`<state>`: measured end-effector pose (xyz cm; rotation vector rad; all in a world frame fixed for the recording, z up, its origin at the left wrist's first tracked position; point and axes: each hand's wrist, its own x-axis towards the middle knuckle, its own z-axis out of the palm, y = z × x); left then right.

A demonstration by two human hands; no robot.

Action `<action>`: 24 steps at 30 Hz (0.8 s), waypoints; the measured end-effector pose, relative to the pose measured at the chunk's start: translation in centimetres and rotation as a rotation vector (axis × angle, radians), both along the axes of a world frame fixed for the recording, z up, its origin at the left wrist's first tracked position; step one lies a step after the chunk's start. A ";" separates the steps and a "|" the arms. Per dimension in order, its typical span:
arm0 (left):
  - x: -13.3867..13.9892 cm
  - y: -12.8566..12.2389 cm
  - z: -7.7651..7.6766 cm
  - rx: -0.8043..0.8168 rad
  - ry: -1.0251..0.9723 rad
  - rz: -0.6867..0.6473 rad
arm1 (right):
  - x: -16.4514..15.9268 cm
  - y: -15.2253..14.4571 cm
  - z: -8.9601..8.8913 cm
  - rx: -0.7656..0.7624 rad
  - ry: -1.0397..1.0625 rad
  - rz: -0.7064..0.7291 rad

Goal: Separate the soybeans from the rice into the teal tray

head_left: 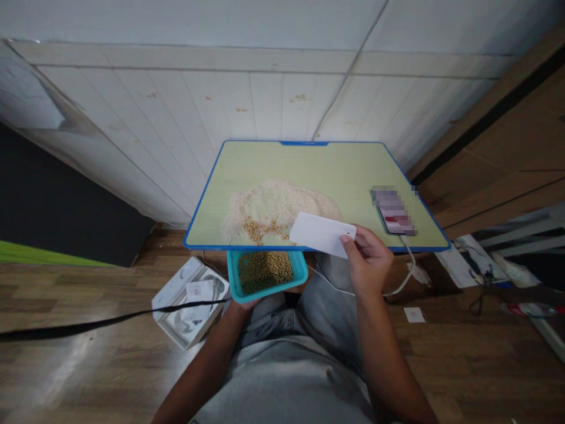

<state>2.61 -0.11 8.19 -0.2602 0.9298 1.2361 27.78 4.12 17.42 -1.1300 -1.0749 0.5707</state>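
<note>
White card [321, 234] is pinched by the right hand [366, 259] at its right end, over the near edge of the small table [353, 171]. Under this edge, a teal tray [300, 268] with beans [265, 271] is gripped from below by the left hand [244, 304]. On the table a rice pile [278, 209] is seen behind the card, and a phone [394, 211] to the right
</note>
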 end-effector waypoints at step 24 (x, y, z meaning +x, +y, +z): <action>-1.1 -0.1 -3.0 0.119 -0.104 -0.019 | -0.6 -0.5 0.2 -0.013 -0.009 0.073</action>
